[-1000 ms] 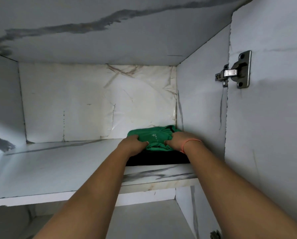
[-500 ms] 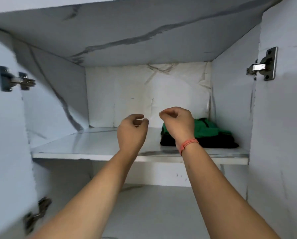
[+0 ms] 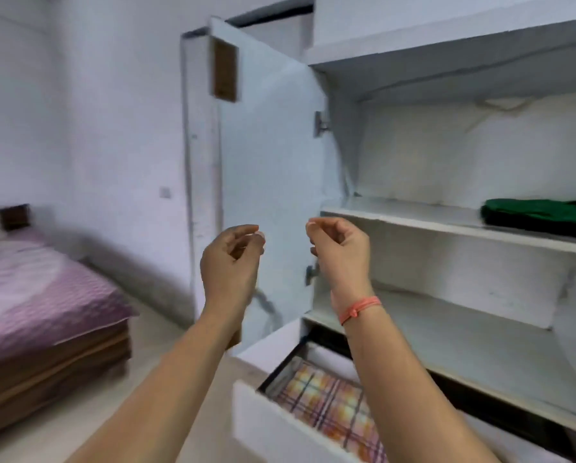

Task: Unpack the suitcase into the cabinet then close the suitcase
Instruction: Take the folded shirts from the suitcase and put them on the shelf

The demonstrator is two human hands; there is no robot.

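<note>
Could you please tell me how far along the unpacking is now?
Done: a green garment lies on the cabinet shelf. In hand: nothing; the left hand and right hand are empty. Left: the suitcase is out of view, so its closing cannot be confirmed.

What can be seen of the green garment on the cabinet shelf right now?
The green garment is a folded, soft-looking cloth piece lying flat on a black folded item at the right end of the upper shelf. The frame edge cuts off its right side, and blur hides finer detail. Neither the left hand nor the right hand touches it; both hover well clear, empty.
</note>
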